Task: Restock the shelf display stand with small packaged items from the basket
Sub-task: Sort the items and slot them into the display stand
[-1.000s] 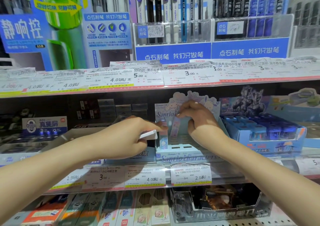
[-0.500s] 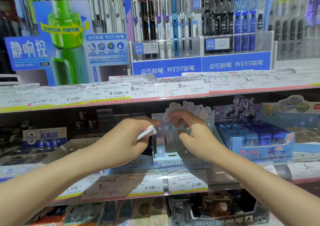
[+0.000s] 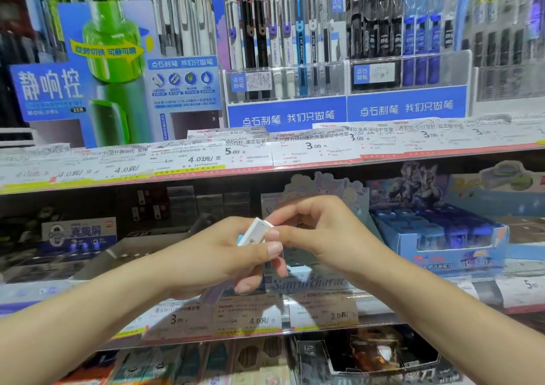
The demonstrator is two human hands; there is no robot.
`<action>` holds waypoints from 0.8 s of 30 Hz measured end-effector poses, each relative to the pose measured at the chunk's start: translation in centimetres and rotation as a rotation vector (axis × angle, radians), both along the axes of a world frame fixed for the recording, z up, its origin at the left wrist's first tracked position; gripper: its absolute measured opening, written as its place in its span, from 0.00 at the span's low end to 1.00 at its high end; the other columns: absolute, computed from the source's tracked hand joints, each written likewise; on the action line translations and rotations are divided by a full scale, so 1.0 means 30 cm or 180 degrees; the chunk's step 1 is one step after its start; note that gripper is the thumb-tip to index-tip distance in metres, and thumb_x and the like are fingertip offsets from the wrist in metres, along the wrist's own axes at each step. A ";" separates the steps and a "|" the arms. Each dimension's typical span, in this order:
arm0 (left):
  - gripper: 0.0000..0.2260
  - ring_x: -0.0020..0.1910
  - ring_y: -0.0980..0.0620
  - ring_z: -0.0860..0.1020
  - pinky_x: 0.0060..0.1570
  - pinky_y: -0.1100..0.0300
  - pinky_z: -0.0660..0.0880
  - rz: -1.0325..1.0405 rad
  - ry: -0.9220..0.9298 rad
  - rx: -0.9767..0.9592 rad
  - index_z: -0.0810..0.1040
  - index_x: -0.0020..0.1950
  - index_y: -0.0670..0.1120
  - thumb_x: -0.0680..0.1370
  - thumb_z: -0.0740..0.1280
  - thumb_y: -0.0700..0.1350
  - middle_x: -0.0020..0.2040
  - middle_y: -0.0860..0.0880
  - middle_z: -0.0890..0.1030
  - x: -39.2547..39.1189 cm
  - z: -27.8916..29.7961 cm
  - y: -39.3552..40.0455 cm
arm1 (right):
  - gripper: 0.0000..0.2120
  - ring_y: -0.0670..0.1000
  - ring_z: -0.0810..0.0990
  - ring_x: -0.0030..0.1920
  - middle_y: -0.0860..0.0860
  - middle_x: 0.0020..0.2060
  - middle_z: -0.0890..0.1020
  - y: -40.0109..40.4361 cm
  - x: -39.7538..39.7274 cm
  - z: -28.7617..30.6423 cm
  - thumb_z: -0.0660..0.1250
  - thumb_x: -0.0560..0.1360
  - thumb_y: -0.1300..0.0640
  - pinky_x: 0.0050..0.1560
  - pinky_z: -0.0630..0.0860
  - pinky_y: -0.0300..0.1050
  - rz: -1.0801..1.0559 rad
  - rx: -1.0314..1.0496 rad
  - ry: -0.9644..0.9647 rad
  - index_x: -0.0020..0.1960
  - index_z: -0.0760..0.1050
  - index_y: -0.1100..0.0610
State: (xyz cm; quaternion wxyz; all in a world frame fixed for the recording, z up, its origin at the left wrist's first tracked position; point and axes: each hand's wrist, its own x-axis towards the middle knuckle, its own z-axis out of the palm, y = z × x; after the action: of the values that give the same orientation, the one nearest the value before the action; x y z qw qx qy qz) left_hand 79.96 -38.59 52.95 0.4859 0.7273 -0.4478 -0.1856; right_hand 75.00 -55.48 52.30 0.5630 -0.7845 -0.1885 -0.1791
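We stand at the shelf, where the pastel display stand sits on the middle tier behind our hands; the basket is out of view. Our left hand grips a small stack of packaged items — the top white pack tilted up. Our right hand pinches that pack's end, seemingly drawing it off — next, slot it upright into the stand

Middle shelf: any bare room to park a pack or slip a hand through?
Bare tray floor left of the pastel cartoon display stand. Crowded elsewhere: blue eraser carton flanks the stand's right; both hands, left and right, block its front.
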 end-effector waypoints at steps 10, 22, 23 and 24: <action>0.18 0.13 0.58 0.64 0.14 0.71 0.60 0.0677 0.1268 -0.0354 0.74 0.44 0.35 0.80 0.53 0.47 0.19 0.46 0.76 -0.016 0.022 -0.012 | 0.05 0.42 0.82 0.32 0.48 0.29 0.83 -0.009 -0.012 -0.033 0.64 0.73 0.68 0.34 0.76 0.31 0.0075 0.1039 -0.0597 0.43 0.75 0.60; 0.03 0.16 0.57 0.57 0.19 0.69 0.53 0.1504 0.0586 -0.1019 0.78 0.43 0.37 0.75 0.65 0.34 0.16 0.52 0.62 0.022 0.018 -0.020 | 0.03 0.46 0.76 0.51 0.56 0.49 0.77 -0.028 -0.018 -0.158 0.65 0.70 0.64 0.51 0.72 0.34 -0.0346 -0.1234 -0.2388 0.44 0.75 0.63; 0.03 0.17 0.57 0.57 0.19 0.70 0.54 0.1472 0.0344 -0.0959 0.79 0.43 0.37 0.74 0.66 0.35 0.17 0.52 0.62 0.019 0.021 -0.021 | 0.04 0.46 0.77 0.51 0.55 0.50 0.77 -0.026 -0.018 -0.156 0.65 0.70 0.62 0.51 0.72 0.34 -0.0302 -0.1158 -0.2191 0.44 0.76 0.62; 0.03 0.17 0.56 0.58 0.19 0.70 0.55 0.1444 0.0138 -0.0897 0.79 0.43 0.37 0.74 0.66 0.35 0.17 0.52 0.63 0.017 0.023 -0.022 | 0.05 0.46 0.77 0.50 0.53 0.50 0.76 -0.022 -0.017 -0.152 0.66 0.70 0.61 0.50 0.73 0.35 -0.0269 -0.0959 -0.1913 0.45 0.76 0.61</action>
State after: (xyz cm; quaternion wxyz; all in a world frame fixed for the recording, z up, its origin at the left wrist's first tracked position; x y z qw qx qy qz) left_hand 80.47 -39.26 53.63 0.6209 0.7301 -0.2843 -0.0233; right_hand 74.48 -56.13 47.75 0.3520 -0.7781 -0.3377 -0.3957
